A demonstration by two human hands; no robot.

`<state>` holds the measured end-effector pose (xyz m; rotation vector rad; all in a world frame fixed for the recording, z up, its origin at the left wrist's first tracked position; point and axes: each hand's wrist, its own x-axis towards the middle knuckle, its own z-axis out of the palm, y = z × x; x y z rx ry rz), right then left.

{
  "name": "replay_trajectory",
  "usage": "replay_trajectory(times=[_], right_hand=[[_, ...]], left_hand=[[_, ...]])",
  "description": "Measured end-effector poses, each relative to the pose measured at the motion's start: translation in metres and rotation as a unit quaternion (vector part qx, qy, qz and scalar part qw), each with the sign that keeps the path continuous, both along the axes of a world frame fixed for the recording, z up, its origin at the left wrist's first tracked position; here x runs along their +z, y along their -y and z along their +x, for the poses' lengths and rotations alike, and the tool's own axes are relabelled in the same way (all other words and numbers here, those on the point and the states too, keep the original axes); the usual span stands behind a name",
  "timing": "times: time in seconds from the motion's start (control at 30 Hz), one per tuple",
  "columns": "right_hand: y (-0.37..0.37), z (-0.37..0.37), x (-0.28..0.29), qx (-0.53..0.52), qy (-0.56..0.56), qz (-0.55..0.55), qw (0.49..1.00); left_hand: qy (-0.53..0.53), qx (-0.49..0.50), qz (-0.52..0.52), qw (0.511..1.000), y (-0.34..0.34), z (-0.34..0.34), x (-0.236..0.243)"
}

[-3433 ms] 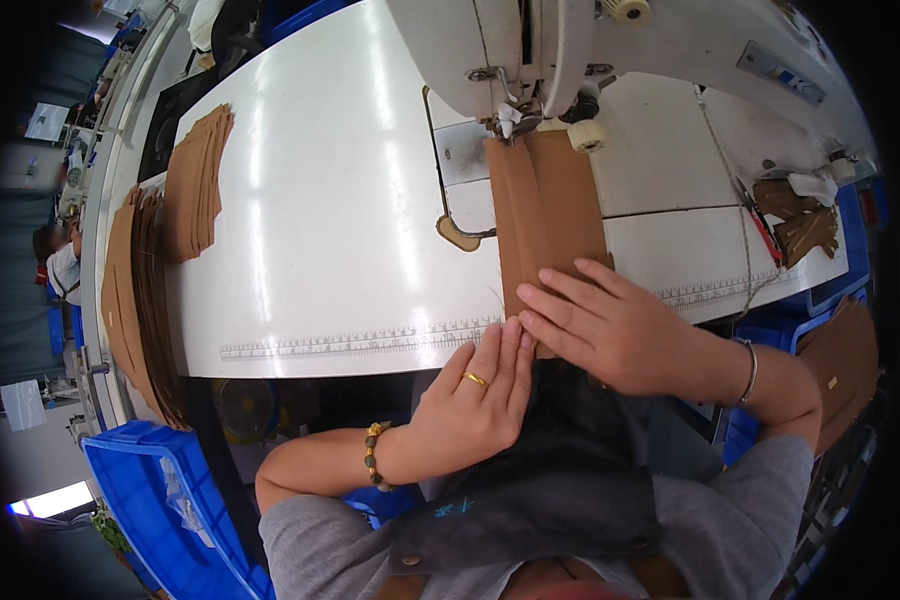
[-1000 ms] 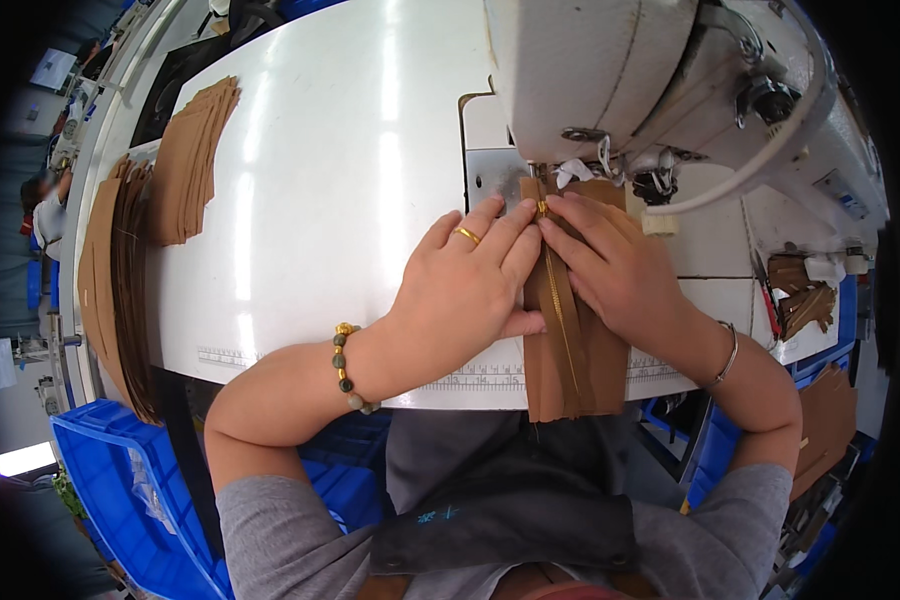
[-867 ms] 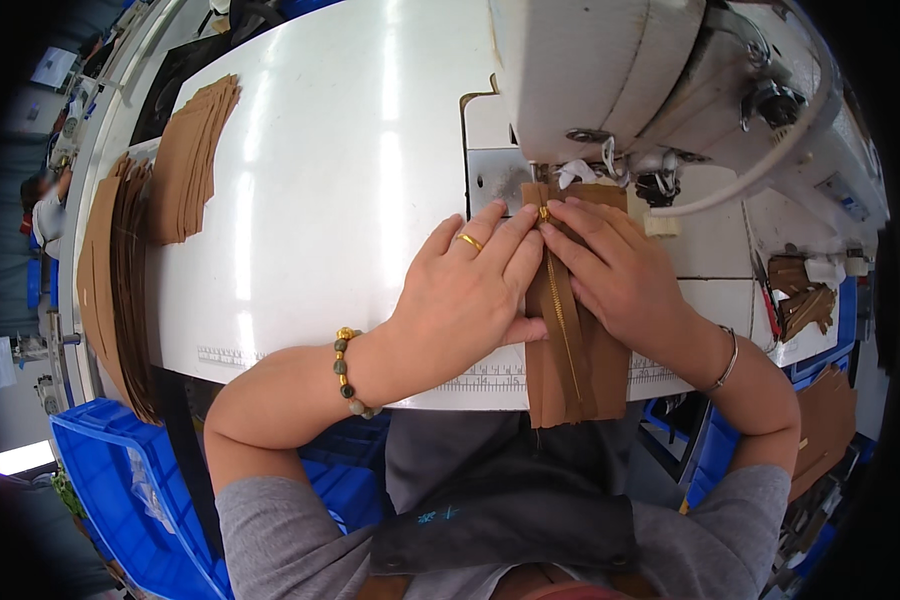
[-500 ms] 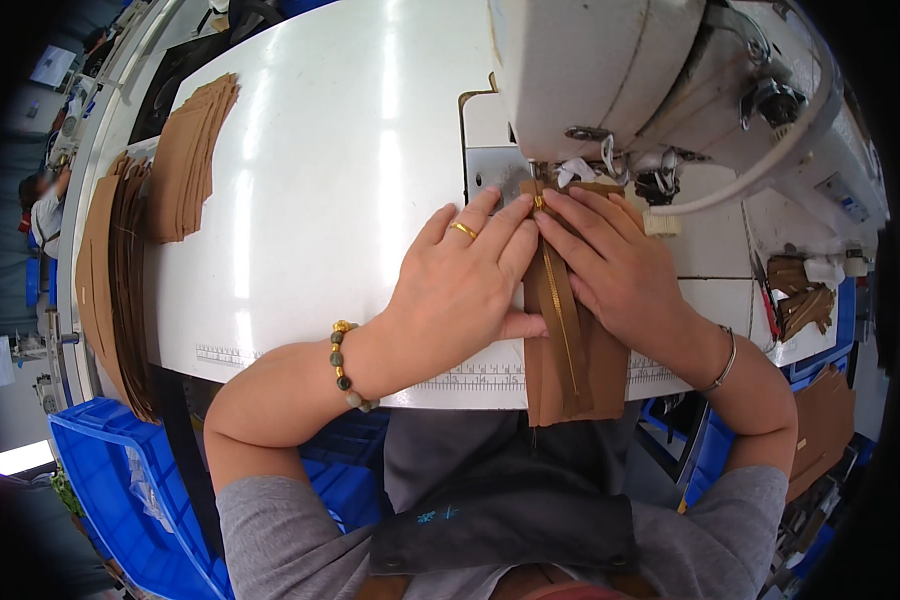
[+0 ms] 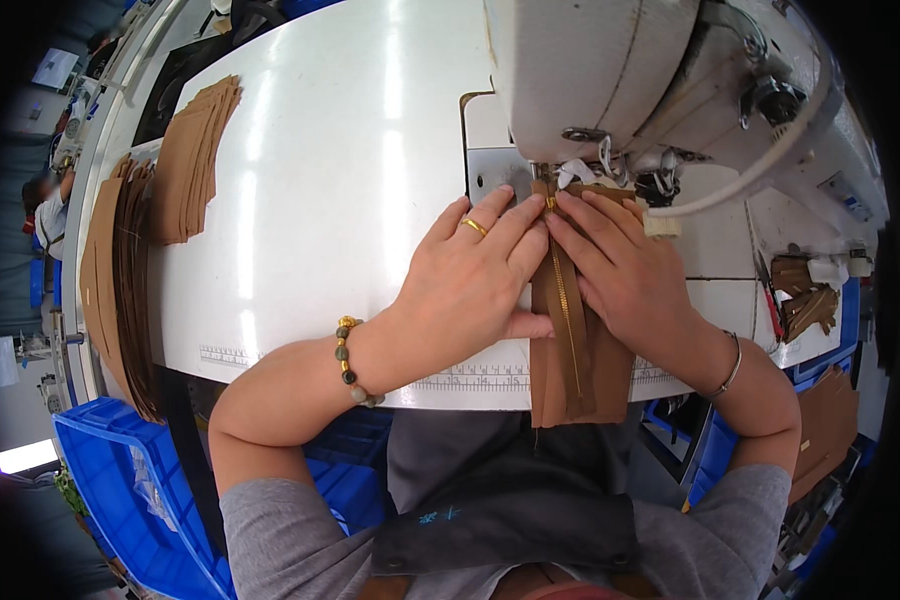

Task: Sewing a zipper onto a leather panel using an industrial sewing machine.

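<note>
Your left hand (image 5: 470, 280) and right hand (image 5: 625, 275): both flat, fingers pressing the brown fabric strip with zipper (image 5: 570, 340), gripping nothing. The strip lies under the white sewing machine (image 5: 590, 70), its tail hanging over the white table (image 5: 320, 170) edge. Stacked brown pieces (image 5: 190, 160) at far left; blue bin (image 5: 120, 490) below.

Brown fabric piece (image 5: 580, 360), gold zipper (image 5: 567, 310), white table (image 5: 330, 200).
</note>
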<state>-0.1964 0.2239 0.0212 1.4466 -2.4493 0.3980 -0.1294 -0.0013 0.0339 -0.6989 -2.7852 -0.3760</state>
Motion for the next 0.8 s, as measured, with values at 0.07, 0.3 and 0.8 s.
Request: replay_trajectory(times=[0.07,0.3,0.8], right_hand=[[0.0,0.0,0.0,-0.001,0.002,0.002,1.0],[-0.001,-0.005,-0.001,-0.01,-0.001,0.009,1.0],[0.0,-0.016,-0.001,0.021,-0.017,-0.008,1.0]], left_hand=[[0.001,0.0,0.0,1.0,0.0,-0.001,0.0],[0.0,-0.002,-0.004,1.0,0.0,-0.006,-0.001],[-0.061,-0.021,-0.002,0.998,-0.01,0.006,0.0]])
